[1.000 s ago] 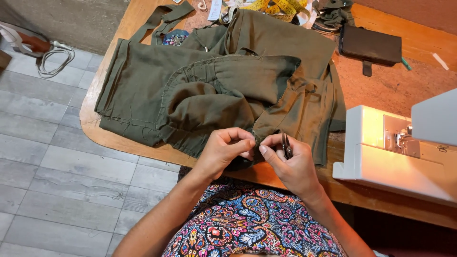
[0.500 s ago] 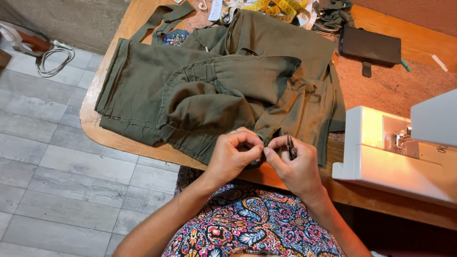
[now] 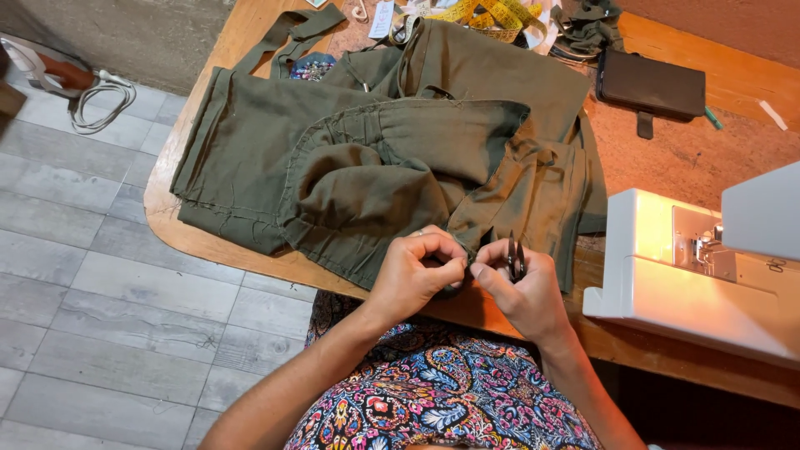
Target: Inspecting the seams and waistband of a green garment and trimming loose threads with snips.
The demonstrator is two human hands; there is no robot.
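the left hand (image 3: 414, 275) pinches the olive garment (image 3: 392, 158) hem at the worktop (image 3: 275, 267) edge, hiding the seam, while the right hand (image 3: 525, 292) grips small thread snips (image 3: 516, 258).

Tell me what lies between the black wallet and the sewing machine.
Only bare wooden table, in the head view; nothing sits between the black wallet and the white sewing machine.

Since a second ago both hands, left hand (image 3: 414, 273) and right hand (image 3: 523, 293), have drawn closer together on the olive garment (image 3: 375, 167).
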